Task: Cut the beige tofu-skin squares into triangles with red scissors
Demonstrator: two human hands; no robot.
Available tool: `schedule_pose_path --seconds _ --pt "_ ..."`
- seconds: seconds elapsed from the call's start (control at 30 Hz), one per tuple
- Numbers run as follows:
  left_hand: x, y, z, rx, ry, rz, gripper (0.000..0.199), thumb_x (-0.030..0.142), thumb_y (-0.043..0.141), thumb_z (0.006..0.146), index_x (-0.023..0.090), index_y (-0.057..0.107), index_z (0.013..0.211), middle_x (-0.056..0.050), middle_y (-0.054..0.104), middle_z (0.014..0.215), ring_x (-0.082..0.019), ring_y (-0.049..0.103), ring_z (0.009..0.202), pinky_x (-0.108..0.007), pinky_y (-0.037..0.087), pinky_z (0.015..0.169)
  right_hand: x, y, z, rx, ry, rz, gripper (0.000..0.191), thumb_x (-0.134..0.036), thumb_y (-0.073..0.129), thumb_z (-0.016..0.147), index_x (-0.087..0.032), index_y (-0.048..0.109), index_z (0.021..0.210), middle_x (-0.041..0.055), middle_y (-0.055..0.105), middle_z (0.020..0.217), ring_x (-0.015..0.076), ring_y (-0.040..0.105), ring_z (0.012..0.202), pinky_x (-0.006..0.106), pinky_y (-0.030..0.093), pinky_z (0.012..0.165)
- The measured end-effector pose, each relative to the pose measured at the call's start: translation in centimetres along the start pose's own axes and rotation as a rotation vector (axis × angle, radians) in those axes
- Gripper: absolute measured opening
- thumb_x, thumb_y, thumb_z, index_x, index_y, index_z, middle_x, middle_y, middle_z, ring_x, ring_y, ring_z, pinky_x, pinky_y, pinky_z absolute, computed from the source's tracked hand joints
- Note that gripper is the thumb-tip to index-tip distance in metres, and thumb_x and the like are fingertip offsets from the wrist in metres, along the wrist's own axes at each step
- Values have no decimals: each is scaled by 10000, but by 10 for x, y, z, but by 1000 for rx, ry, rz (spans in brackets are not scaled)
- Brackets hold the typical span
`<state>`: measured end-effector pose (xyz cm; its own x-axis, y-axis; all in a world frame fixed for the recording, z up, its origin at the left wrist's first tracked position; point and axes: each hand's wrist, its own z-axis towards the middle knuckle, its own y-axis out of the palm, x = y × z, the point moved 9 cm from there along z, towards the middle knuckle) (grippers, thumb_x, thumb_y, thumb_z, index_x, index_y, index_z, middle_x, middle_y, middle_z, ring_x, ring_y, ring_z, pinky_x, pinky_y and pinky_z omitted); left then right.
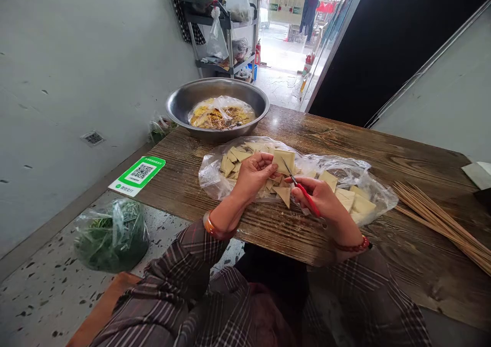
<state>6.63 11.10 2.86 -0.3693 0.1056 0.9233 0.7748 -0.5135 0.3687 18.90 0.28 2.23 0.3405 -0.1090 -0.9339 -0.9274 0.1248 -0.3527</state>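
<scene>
My left hand (256, 176) pinches a pale yellow square sheet (283, 159), which looks like pressed tofu, upright between thumb and fingers. In my right hand (321, 193) is a pair of scissors (307, 196) with red handles, its blades pointing up and left at the sheet; whether they are cutting into it I cannot tell. A cut triangle (283, 194) of the same stuff lies just below the blades. Behind my left hand, a clear plastic bag (210, 178) bears many cut triangles. Larger uncut pieces (360, 204) lie on plastic beside my right hand.
Thin wooden sticks (441, 219) lie on the wooden table (406, 275) at right. A steel basin (180, 104) with bagged food stands at the back left. A green QR card (141, 173) sits at the left edge. On the floor rests a bag of greens (113, 237).
</scene>
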Motion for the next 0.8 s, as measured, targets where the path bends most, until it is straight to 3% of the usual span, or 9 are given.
schedule_pose_path --seconds 0.43,0.67,0.8 --pt "-3 -2 0 -15 -36 3 377 348 846 662 148 626 893 25 688 743 -77 643 564 -183 505 566 -1 -2 2 20 -36 -58 557 -531 700 803 -100 748 1152 -29 513 571 107 394 504 251 317 468" --pt "-2 -1 -1 -22 -46 57 394 467 797 733 139 615 852 31 628 671 -75 603 501 -174 435 471 0 -2 2 29 -58 -99 541 -546 731 773 -118 765 1101 -12 544 619 114 405 543 253 325 490" --pt "-1 0 -2 -30 -45 95 396 481 798 732 133 632 825 21 634 685 -67 583 502 -179 458 486 0 -1 1 13 -37 -99 562 -552 728 766 -107 743 1108 -10 546 630 114 412 538 256 330 490"
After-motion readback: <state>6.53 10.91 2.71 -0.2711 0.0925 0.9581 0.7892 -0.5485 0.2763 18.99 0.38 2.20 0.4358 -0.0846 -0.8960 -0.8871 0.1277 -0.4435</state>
